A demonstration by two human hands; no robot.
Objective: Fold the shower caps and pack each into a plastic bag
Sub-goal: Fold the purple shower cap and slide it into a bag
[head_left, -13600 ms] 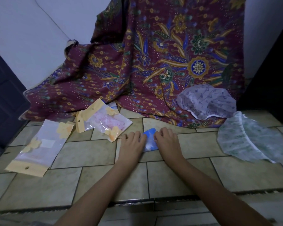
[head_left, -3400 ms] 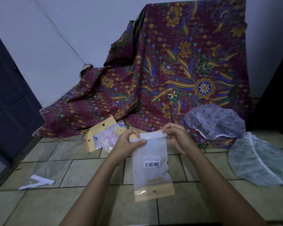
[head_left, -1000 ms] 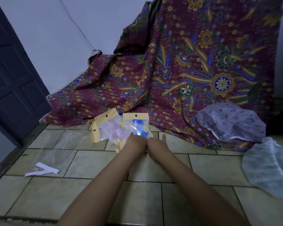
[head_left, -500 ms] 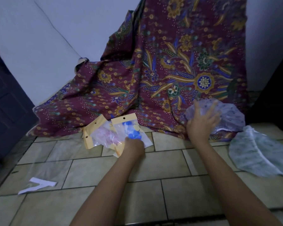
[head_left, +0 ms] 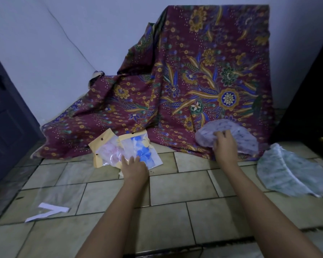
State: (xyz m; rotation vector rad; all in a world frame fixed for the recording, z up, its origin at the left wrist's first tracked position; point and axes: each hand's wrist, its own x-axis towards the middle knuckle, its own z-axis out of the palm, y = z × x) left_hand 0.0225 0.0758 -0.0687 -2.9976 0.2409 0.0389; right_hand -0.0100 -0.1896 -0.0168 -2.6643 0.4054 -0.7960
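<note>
Purple cap point(head_left: 244, 138) was the active item. It sat on the lower edge of the cloth point(head_left: 194, 81), at the right. Half a second before, the right hand point(head_left: 225, 148) lay spread over it. Now its fingers were curled into the cap's near-left side and gripped a bunch of material. The cap was bunched under the grip but not yet lifted clear.

Left hand point(head_left: 134, 168) lay on the near edge of the blue bag point(head_left: 142, 149), fingers fairly straight, touching and not gripping. A second before, both hands had been on that bag, so only the right had moved off.

Blue bag lay flat on the floor point(head_left: 175, 192), its far end against the cloth. It overlapped the pink bag point(head_left: 108, 151) to its left. Both showed a cap inside.

My read: two caps packed, blue one just finished. Purple pickup had started and folding had not.

Green cap point(head_left: 287, 174) lay unfolded on the floor to the right of the purple one, untouched. So two caps were left.

A white strip point(head_left: 47, 211) lay near left on the floor, well apart from the bags. There was a faint clear film around it. Possibly an empty bag, too dim to tell.
</note>
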